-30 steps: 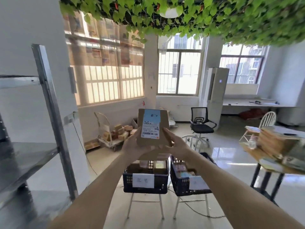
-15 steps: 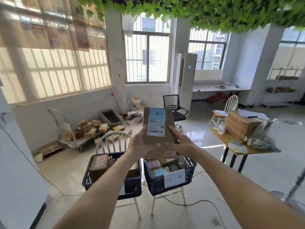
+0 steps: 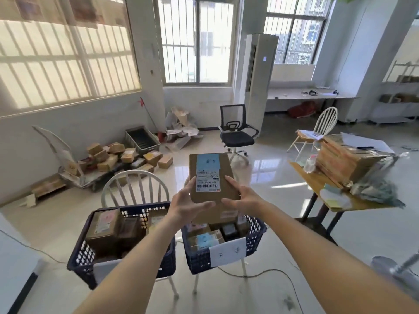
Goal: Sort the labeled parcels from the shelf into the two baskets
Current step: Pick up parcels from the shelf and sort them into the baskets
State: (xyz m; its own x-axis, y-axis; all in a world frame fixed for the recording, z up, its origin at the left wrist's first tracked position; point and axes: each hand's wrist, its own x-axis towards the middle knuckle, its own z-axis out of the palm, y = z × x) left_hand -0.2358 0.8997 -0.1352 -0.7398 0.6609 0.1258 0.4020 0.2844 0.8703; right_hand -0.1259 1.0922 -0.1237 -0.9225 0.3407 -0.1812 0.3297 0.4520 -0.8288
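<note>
A brown cardboard parcel (image 3: 226, 168) with a blue note and a white barcode label is held upright in front of me. My left hand (image 3: 188, 205) grips its lower left side and my right hand (image 3: 244, 200) its lower right side. The parcel hangs above the far edge of the right dark-blue basket (image 3: 258, 236), which carries a white paper sign and holds several parcels. The left dark-blue basket (image 3: 79, 257) stands beside it on a white chair and also holds several brown parcels. The shelf is out of view.
A wooden table (image 3: 317, 180) with stacked cardboard and bags stands at the right. A trolley with a heap of loose boxes (image 3: 118, 155) sits by the left wall. A black office chair (image 3: 235, 134) and a white chair (image 3: 322, 125) stand further back. Cables run across the floor.
My view has swung right and down, away from the metal shelf, and closer to the baskets. The parcel, still in both hands, has come down over the right basket.
</note>
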